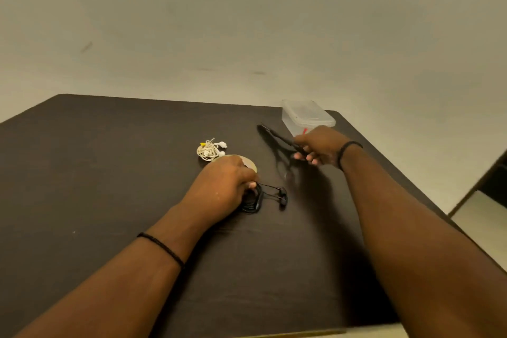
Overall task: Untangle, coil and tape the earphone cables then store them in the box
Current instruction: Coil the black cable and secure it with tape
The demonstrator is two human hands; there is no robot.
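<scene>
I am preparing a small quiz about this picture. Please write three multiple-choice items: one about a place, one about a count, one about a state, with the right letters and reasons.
1. Where does the clear plastic box stand?
A. far right corner of the dark table
B. near left edge
C. on the floor

2. How many earphone bundles are visible?
A. one
B. two
C. four

3. What is the right hand doing?
A. lying flat
B. gripping black scissors
C. pinching tape

Key: 1 A, the box is beyond the right hand; 2 B, a white earphone bundle and a black earphone coil under the left hand; 3 B, fingers curl round the handles.
</scene>
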